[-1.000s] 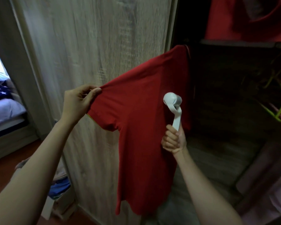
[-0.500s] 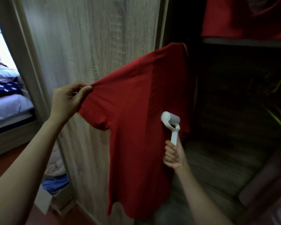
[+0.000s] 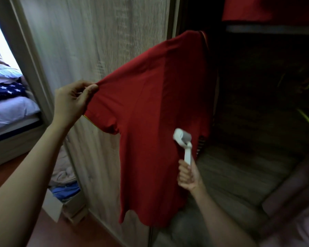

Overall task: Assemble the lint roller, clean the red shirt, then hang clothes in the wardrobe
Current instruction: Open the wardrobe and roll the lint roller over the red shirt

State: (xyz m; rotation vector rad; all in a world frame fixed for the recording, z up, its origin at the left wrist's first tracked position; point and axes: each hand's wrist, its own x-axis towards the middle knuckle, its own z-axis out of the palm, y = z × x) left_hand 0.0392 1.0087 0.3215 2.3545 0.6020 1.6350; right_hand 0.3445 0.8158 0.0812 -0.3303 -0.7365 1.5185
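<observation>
The red shirt (image 3: 150,122) hangs limp at the edge of the wardrobe door (image 3: 100,50) — soft, light cloth that wants pulling taut — so the left grip (image 3: 71,102) pinches the sleeve end while the right grip (image 3: 187,175) wraps the lint roller (image 3: 183,143) by its handle, head seemingly touching the fabric.

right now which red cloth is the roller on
The hanging shirt, sleeve pinched by the left hand, roller against it; the other red cloth lies on the shelf above.

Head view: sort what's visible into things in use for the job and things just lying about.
In use: red shirt, its sleeve pinched by the left hand; lint roller, gripped by the right hand; wardrobe.
Lying about: bed; star-patterned bedding; box of clothes.
</observation>
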